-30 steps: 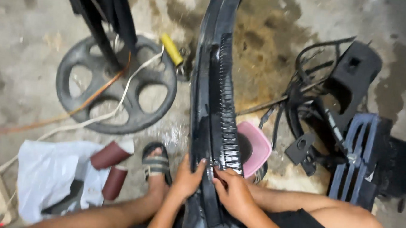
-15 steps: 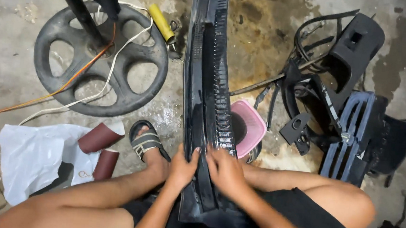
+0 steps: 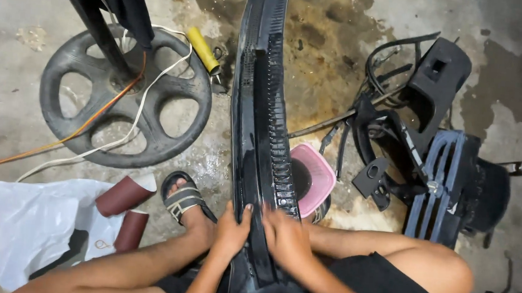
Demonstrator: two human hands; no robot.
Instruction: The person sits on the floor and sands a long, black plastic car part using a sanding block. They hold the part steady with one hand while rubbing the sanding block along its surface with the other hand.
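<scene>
Long black trim panel (image 3: 262,122) lay lengthwise on the wet floor (image 3: 342,42), near end across the lap. Left hand (image 3: 230,230) and right hand (image 3: 286,239) pressed flat on it, side by side, grip closed around nothing. Pink bowl (image 3: 315,178) just beside.

A single head-worn camera looks steeply down from above the seated person's lap, close over the left hand (image 3: 230,230) and right hand (image 3: 285,240) at the near edge. It faces forward across the concrete floor (image 3: 7,104), which fills the far part.
</scene>
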